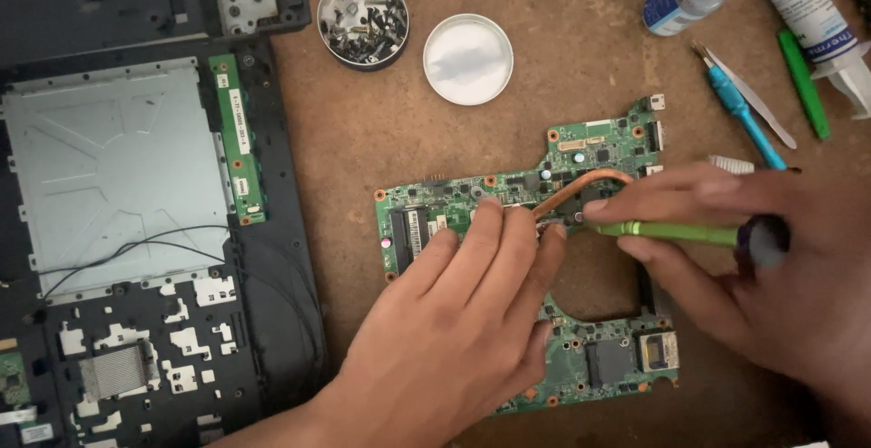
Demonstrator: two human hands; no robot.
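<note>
At the centre of the frame our left hand [463,321] lies spread flat on the green circuit board [599,371], fingertips by its copper pipe [581,185]. Our right hand [771,267] pinches a green screwdriver [671,229], tip on the board. Toward the upper middle, a tin of screws [363,20] sits on the brown tabletop [363,140].

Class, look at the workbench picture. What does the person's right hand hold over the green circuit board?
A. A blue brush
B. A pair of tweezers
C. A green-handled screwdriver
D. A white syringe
C: the right hand grips a green-handled screwdriver, its tip on the green circuit board beside the copper pipe, while the left hand steadies the board.
</note>
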